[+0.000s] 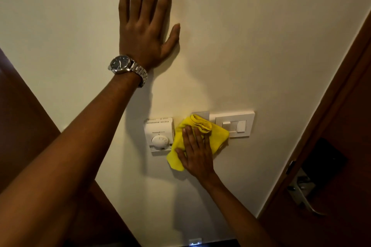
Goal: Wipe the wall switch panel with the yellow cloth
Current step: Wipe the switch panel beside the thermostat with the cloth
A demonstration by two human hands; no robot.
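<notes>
Fingers (195, 136) of the right hand (197, 155) lie flat and close together, pressing the bunched yellow cloth (217, 136) to the wall over the left end of the switch panel (233, 124), beside the thermostat (159, 134). Soft, light and limp, the cloth likely wants broad palm pressure. The left hand (143, 32), fingers spread, braces on the wall (261, 46) above.

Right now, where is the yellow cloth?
In the head view, the yellow cloth is pressed flat against the wall under the right hand, between the thermostat and the switch panel, overlapping the panel's left edge.
</notes>
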